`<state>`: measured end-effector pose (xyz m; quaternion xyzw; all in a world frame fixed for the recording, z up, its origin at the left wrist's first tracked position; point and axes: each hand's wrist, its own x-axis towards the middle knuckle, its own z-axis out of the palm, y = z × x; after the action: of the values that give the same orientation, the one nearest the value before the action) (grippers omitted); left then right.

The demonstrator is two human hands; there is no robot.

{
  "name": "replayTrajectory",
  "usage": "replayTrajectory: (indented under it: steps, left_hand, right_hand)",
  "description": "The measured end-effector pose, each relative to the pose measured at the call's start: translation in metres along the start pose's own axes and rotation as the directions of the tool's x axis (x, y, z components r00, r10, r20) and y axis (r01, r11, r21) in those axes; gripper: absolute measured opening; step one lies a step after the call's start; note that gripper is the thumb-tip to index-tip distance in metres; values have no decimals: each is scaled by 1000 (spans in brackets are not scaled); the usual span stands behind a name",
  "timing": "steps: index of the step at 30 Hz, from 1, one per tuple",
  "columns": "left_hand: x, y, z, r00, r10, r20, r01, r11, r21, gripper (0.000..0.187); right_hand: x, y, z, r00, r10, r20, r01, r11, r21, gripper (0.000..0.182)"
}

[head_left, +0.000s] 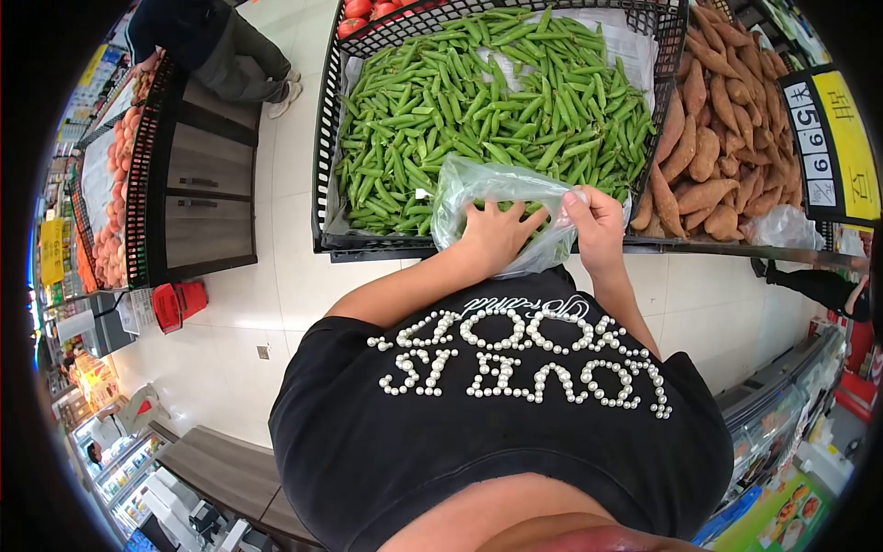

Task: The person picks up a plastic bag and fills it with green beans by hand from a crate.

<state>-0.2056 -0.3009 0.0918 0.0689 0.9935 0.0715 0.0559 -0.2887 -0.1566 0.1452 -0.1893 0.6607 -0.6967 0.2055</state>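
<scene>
A clear plastic bag (451,195) is spread over the near edge of a heap of green pea pods (432,124). My right hand (598,225) pinches the bag's rim between thumb and fingers. My left hand (497,237) reaches into the bag's mouth, palm down, with its fingers spread apart. Green pods show through the plastic around those fingers; whether they lie inside the bag or behind it is hard to tell. The pods fill a black lattice-sided crate (326,152) lined with white sheeting.
Sweet potatoes (708,152) fill the bin on the right, beside a yellow price sign (844,143). Tomatoes (354,14) sit behind the pod crate. To the left stand a dark cabinet (212,179), a red basket (179,304) and another person (244,55).
</scene>
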Motion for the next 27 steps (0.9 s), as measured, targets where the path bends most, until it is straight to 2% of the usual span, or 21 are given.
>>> replayTrajectory:
  steps: [3, 5, 6, 9, 16, 19, 22, 24, 27]
  left_hand:
    - [3, 0, -12, 988, -29, 153, 41, 996, -73, 57]
    - [4, -1, -6, 991, -8, 135, 14, 999, -47, 55]
    - [4, -2, -3, 992, 2, 124, 1, 1000, -31, 53]
    - [-6, -3, 8, 988, 26, -155, -26, 1000, 1, 45]
    - [-10, -1, -1, 986, 38, -164, -36, 999, 15, 46]
    - [-11, -1, -3, 982, 42, -186, -45, 999, -8, 46]
    - [-12, -5, -7, 978, 25, -205, -44, 995, -89, 46]
    - [-12, -7, -14, 981, 4, -194, -39, 984, -175, 46]
    - [-6, -6, -7, 984, -39, -171, 17, 991, -131, 45]
  right_hand:
    - [2, 2, 0, 1000, -13, 11, 13, 1000, -1, 29]
    - [2, 3, 1, 1000, -5, 23, 5, 1000, -6, 28]
    - [2, 3, 2, 1000, 4, 30, -4, 1000, -9, 28]
    - [1, 3, 4, 999, 12, 42, -11, 1000, -10, 28]
    - [-2, 2, 5, 999, 30, 39, -30, 999, 14, 26]
    - [-2, 6, 0, 1000, -4, 29, 5, 999, -36, 26]
    - [-3, 10, -1, 997, 71, -25, -67, 987, 148, 25]
    - [-3, 12, 0, 997, 55, -53, -41, 969, 243, 23]
    - [-2, 17, 0, 995, 70, -64, -43, 935, 352, 21]
